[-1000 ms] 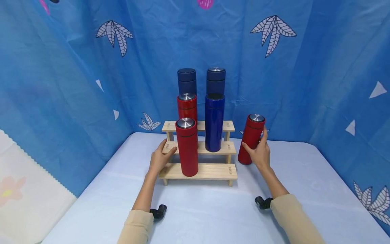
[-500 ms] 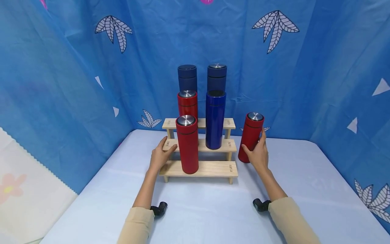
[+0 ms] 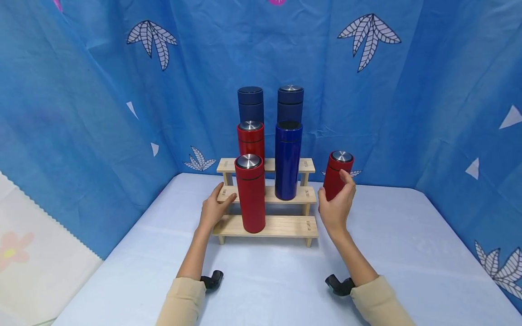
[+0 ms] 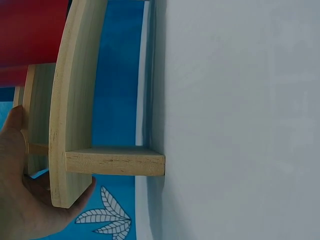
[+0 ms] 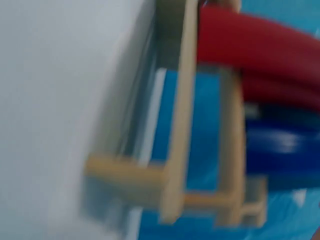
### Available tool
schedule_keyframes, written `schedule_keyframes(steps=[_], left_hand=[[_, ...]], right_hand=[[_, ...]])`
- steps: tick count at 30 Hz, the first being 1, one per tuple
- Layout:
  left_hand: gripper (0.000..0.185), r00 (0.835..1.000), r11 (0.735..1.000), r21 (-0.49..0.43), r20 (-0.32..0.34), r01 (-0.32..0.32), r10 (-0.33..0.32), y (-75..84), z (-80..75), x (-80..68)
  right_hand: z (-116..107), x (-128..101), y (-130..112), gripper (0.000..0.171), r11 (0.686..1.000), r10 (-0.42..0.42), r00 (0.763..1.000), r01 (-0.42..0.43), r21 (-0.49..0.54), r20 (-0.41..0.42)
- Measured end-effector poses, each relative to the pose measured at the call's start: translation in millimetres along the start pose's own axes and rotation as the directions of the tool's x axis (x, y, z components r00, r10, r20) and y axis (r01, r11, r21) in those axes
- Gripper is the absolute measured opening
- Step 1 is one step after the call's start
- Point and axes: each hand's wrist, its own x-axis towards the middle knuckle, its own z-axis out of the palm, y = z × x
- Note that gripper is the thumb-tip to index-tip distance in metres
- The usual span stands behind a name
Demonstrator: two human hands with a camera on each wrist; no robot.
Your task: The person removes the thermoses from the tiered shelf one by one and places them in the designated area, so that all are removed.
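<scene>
A three-step wooden stand [image 3: 281, 225] stands on the white table. My left hand [image 3: 212, 210] grips its left end, thumb over the middle step; in the left wrist view its fingers reach behind the lowest board [image 4: 75, 115]. A red thermos bottle [image 3: 333, 179] stands right of the stand. In front of it is my right hand [image 3: 337, 208], fingers loosely bent and holding nothing; whether they touch the bottle I cannot tell. Another red thermos [image 3: 253, 199] stands on the lowest step. The right wrist view is blurred.
On the middle step are a glossy red thermos [image 3: 250, 142] and a glossy blue thermos [image 3: 287, 163]. Two dark blue thermoses stand behind them, the left one [image 3: 250, 106] with a dark lid. A blue curtain [image 3: 204, 90] hangs behind and on both sides.
My right hand has let go of the red thermos and moved left and nearer to me. That bottle now stands upright where it was held. My left hand stays at the stand.
</scene>
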Motion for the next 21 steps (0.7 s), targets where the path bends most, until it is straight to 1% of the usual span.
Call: schedule_keyframes(steps=[2, 4, 6, 8, 10, 13, 15, 17, 21], left_hand=[[0.090, 1.000, 1.000, -0.001, 0.002, 0.002, -0.002, 0.1, -0.7, -0.4], [0.090, 1.000, 1.000, -0.002, 0.003, 0.002, -0.002, -0.2, -1.2, -0.6], [0.089, 1.000, 1.000, -0.001, 0.002, -0.001, 0.001, -0.6, -1.2, -0.6], [0.089, 1.000, 1.000, -0.005, 0.000, -0.006, 0.006, -0.1, -0.9, -0.9], [0.087, 1.000, 1.000, -0.007, -0.003, -0.009, 0.009, 0.3, -0.4, -1.4], [0.085, 1.000, 1.000, -0.006, -0.007, -0.012, 0.012, 1.5, 0.1, -2.9], [0.085, 1.000, 1.000, -0.001, -0.010, -0.013, 0.013, 1.5, 0.4, -3.5], [0.085, 1.000, 1.000, 0.003, -0.015, -0.016, 0.016, 1.5, 0.7, -3.7], [0.085, 1.000, 1.000, 0.001, -0.018, -0.024, 0.024, 1.7, 0.8, -3.7]], right_hand=[[7.5, -2.5, -15.7, 0.063, 0.993, -0.091, 0.996, 0.091, 0.072, -0.008], [15.1, -6.0, -33.8, 0.061, 0.977, -0.160, 0.987, 0.159, 0.143, -0.002], [21.1, -10.8, -55.2, 0.060, 0.962, -0.204, 0.979, 0.196, 0.192, 0.025], [29.1, -16.9, -66.6, 0.064, 0.945, -0.235, 0.970, 0.214, 0.245, 0.057], [38.1, -24.8, -70.4, 0.071, 0.937, -0.246, 0.963, 0.209, 0.279, 0.106], [55.5, -38.5, -58.1, 0.085, 0.933, -0.246, 0.951, 0.181, 0.310, 0.185], [64.8, -47.3, -53.5, 0.091, 0.942, -0.233, 0.942, 0.157, 0.298, 0.242], [72.0, -54.6, -52.7, 0.095, 0.950, -0.232, 0.929, 0.152, 0.274, 0.289], [83.2, -64.3, -51.5, 0.098, 0.956, -0.250, 0.901, 0.171, 0.237, 0.355]])
